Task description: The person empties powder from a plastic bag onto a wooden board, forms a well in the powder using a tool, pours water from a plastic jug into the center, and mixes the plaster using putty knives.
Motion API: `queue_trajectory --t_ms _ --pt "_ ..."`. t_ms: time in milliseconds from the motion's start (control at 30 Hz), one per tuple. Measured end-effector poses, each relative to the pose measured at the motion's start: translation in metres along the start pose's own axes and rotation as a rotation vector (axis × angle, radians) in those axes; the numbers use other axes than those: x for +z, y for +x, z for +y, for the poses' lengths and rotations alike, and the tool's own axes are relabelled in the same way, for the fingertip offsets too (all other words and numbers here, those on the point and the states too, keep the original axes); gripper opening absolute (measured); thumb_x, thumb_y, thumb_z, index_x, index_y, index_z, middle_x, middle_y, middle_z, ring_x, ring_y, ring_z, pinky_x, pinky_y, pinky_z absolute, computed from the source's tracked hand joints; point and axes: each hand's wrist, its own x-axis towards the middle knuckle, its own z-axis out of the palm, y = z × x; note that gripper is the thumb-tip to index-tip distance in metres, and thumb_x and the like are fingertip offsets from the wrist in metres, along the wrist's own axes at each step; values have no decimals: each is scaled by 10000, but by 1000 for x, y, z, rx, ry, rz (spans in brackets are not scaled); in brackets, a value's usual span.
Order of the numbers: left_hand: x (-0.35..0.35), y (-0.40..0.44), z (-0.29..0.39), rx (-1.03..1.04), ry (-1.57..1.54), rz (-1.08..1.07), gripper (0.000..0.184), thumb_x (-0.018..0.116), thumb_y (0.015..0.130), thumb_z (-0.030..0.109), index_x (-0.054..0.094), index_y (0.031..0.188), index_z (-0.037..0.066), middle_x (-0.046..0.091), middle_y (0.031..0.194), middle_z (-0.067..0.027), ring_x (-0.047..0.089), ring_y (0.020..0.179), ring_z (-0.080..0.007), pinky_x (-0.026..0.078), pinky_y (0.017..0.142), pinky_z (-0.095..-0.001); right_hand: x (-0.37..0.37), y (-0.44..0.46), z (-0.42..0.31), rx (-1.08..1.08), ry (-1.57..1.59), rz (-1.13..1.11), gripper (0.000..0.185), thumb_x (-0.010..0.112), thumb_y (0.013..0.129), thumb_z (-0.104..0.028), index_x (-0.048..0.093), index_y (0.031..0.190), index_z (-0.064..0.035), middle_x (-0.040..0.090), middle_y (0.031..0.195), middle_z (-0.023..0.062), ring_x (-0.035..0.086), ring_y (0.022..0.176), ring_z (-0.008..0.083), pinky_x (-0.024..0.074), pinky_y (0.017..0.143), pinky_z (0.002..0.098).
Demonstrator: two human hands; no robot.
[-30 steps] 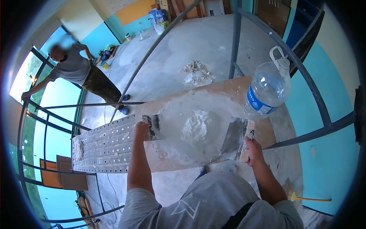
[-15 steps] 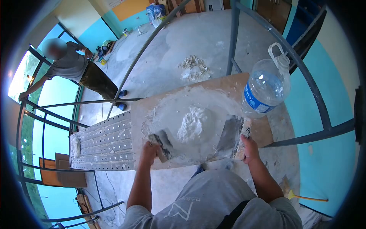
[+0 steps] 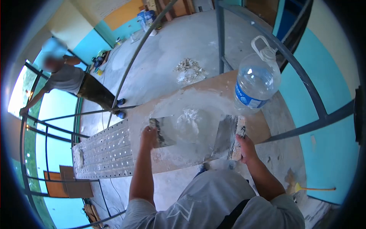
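A mound of white plaster (image 3: 190, 121) lies in the middle of a smeared board (image 3: 219, 83). On its left, my left hand (image 3: 149, 136) is closed around the handle of a putty knife (image 3: 166, 131), whose blade lies flat at the mound's near-left side. My right hand (image 3: 247, 148) grips a wider putty knife (image 3: 225, 133) by its worn, pale handle. That blade rests on the board to the right of the mound. A large clear water bottle (image 3: 257, 80) with a blue label stands at the board's right end.
The board rests on a perforated metal scaffold plank (image 3: 103, 149), with grey scaffold tubes (image 3: 312, 84) around it. Plaster scraps (image 3: 189, 70) lie on the floor beyond. A co-worker (image 3: 70, 78) stands at the far left, one hand on a frame.
My left hand has moved up and turned its putty knife from tilted to flat beside the plaster. The right knife stays nearly in place. The view has shifted slightly.
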Motion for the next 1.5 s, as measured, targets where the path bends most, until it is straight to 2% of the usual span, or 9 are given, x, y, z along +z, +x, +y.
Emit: queue_trajectory --t_ms 33,133,400,600,767,1000,1200,1300,1500 --pt "1 32 -16 -131 -143 -27 227 644 900 245 643 920 19 626 783 -69 568 687 -174 472 612 -367 -5 -2 0 13 -7 27 388 610 927 -262 532 1237 -44 595 1037 68 613 932 207 515 792 401" --pt "8 92 -10 -85 -164 -159 224 647 899 233 635 871 11 597 740 -45 547 674 -164 451 594 -357 -13 -15 2 -5 29 109 381 607 926 -258 537 1235 -47 593 1016 70 611 903 205 522 764 399" --pt "125 194 108 500 521 -558 354 688 849 355 672 1036 55 634 798 -53 577 742 -193 463 680 -379 -11 -75 12 -67 202 315 384 561 960 -211 474 1291 -37 604 1073 96 630 972 237 537 807 411" --pt "219 133 204 1145 1083 -1041 579 713 758 461 652 1228 129 639 1236 -141 589 1160 -316 451 988 -378 3 -103 33 -141 300 422 405 570 948 -252 481 1275 -29 610 1086 105 650 957 246 546 784 423" --pt "223 41 218 1171 1327 -1439 563 765 720 383 662 1219 143 673 1180 -103 625 1089 -286 476 931 -374 0 -99 54 -137 320 422 412 562 956 -218 458 1306 -27 608 1110 111 644 973 247 535 828 418" --pt "124 36 191 1122 1251 -1312 450 778 699 288 708 1112 124 703 1045 -110 643 991 -314 498 858 -398 5 -85 53 -131 316 337 372 555 967 -196 470 1292 -37 611 1104 94 635 979 232 528 843 404" --pt "13 23 149 1195 825 -872 286 713 781 184 716 1054 96 706 952 -113 647 938 -311 497 845 -435 14 -60 44 -102 239 200 342 557 969 -195 493 1263 -33 612 1090 79 626 975 210 520 840 389" --pt "-16 -10 130 1039 569 -629 230 685 819 118 717 1045 86 704 949 -103 657 889 -287 506 818 -397 14 -35 42 -151 60 157 320 561 972 -217 522 1217 -15 622 1065 89 622 945 205 507 837 386" --pt "-34 -65 64 352 20 -115 197 716 844 116 673 1013 24 663 811 -61 623 764 -144 497 684 -297 23 -9 23 -280 -678 103 338 592 942 -271 569 1128 10 667 990 147 643 936 265 486 819 406"
